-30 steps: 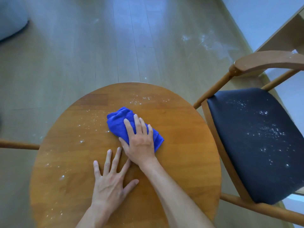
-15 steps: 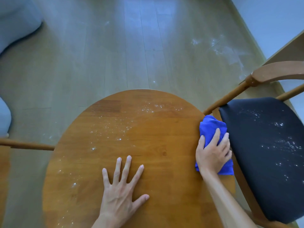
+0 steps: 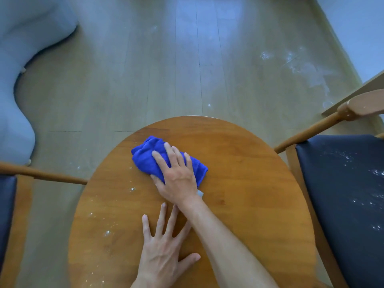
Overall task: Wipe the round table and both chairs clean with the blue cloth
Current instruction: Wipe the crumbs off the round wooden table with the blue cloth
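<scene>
The round wooden table [image 3: 249, 183] fills the lower middle of the head view. A bunched blue cloth [image 3: 149, 159] lies on its far left part. My right hand [image 3: 176, 175] presses flat on the cloth with straight fingers. My left hand [image 3: 164, 244] rests flat on the table's near side, fingers spread, partly under my right forearm. White crumbs [image 3: 108, 232] dot the table's left side. A chair with a dark seat [image 3: 342, 204] stands to the right, its seat speckled white. A second chair [image 3: 8, 200] shows at the left edge.
A grey upholstered piece of furniture [image 3: 18, 80] stands at the far left on the wooden floor [image 3: 187, 69]. White powder smears [image 3: 307, 71] mark the floor at the far right, near a pale wall [image 3: 357, 28].
My right hand has swept the cloth from the table's right edge back across to its far left part. The left hand has stayed flat on the table. The view has shifted.
</scene>
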